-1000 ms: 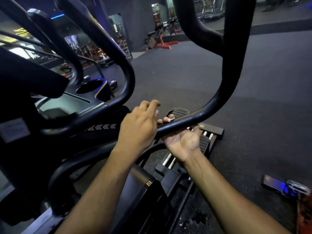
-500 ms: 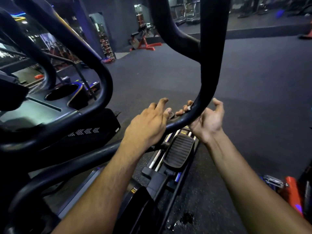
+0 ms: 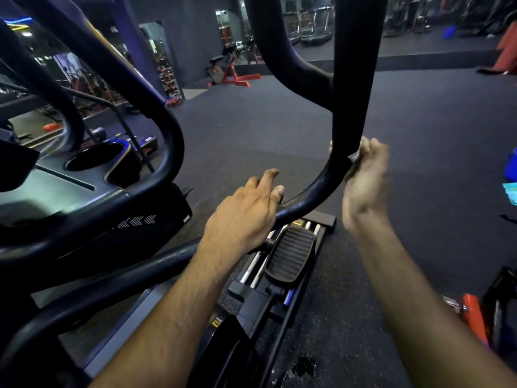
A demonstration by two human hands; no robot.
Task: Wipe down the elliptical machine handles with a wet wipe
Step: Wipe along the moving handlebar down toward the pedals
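**A:** Where is the wipe now?

**B:** I see a bit of white, the wet wipe (image 3: 354,156), pinched in my right hand (image 3: 363,180) against the handle (image 3: 333,180), right at its bend; that hand is blurry, so I can't see much of the wipe.

**A:** And the other hand?

**B:** My left hand (image 3: 246,214) rests on the low end of the same handle, fingers loosely bent, holding it steady.

**A:** Much left?

**B:** I think so; the tall part above the bend and the other handle (image 3: 156,116) may still need wiping.
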